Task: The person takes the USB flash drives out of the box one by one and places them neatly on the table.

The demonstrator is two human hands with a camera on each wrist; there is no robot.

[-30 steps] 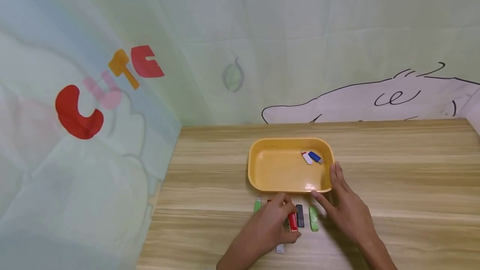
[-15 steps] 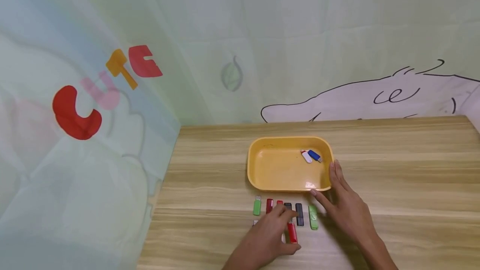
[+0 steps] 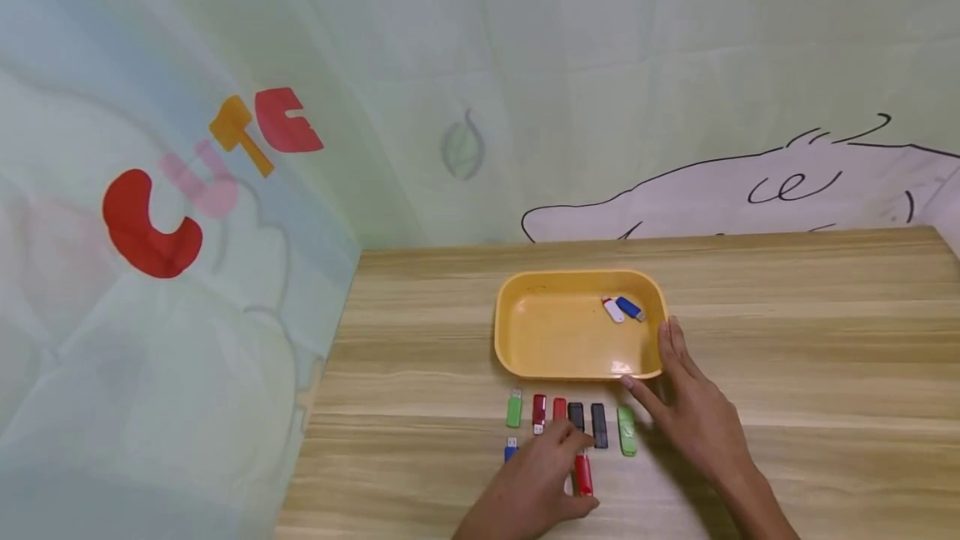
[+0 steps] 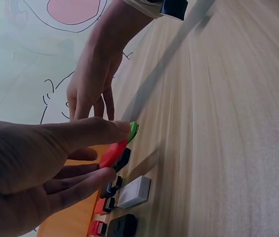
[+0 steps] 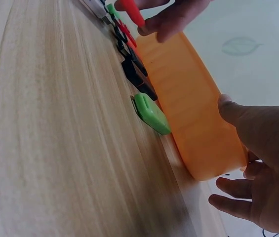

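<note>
My left hand (image 3: 528, 473) pinches a red USB stick (image 3: 583, 473) between thumb and fingers, just above the table in front of the rows. In the left wrist view the red stick (image 4: 113, 154) lies between the thumb and fingertips. My right hand (image 3: 701, 419) touches the front right corner of a yellow plastic tray (image 3: 570, 373), thumb on the front wall and fairly straight fingers along the right side. Inside the tray lie a white USB stick (image 3: 613, 311) and a blue USB stick (image 3: 629, 308).
Before the tray lie a green USB stick (image 3: 513, 410), a dark red one (image 3: 539, 412), black ones (image 3: 598, 426) and a light green one (image 3: 626, 432). A blue stick (image 3: 511, 451) and a white stick (image 4: 135, 191) lie nearer. A printed curtain (image 3: 420, 148) stands behind the table.
My left hand has moved towards the front edge with the red USB stick, uncovering more of the sticks in the row. The right hand stays at the tray corner.
</note>
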